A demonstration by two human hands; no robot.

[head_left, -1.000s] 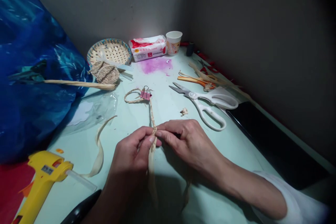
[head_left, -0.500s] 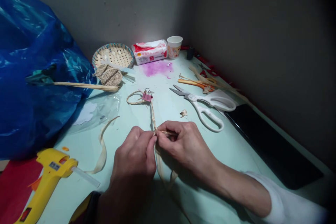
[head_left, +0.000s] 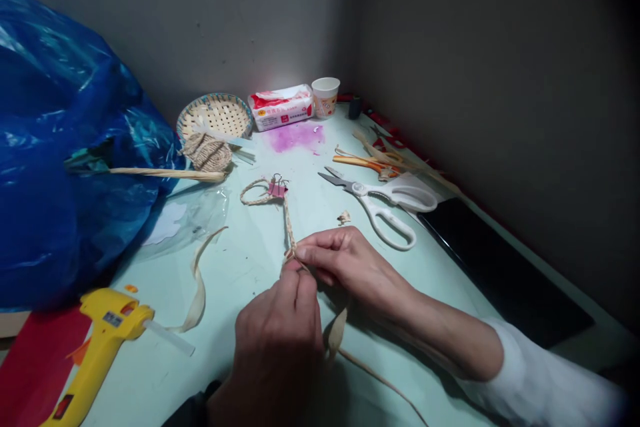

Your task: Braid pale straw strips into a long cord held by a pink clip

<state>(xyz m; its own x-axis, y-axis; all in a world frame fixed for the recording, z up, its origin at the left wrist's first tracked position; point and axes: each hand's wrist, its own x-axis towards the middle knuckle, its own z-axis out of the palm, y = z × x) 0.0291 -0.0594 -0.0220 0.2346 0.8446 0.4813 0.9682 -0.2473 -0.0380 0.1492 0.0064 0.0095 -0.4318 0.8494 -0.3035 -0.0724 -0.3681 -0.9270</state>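
A thin braid of pale straw-like strands runs from a pink binder clip down to my hands. Beyond the clip the braid curls into a loop on the table. My right hand pinches the braid's lower end between thumb and fingers. My left hand is closed just below it, its fingertips on a strand beside the braid's end. Loose strands trail under my hands toward the lower right. The exact grip of the left fingertips is partly hidden behind the hand.
White-handled scissors lie to the right, near a black flat object. A yellow glue gun is at the lower left, below a big blue plastic bag. A woven basket, tissue pack and paper cup stand behind.
My left hand has moved slightly right and rotated, its fingertips now below the braid's end. My right hand keeps its pinch there. The loose strands have shifted right, and the view has moved a little.
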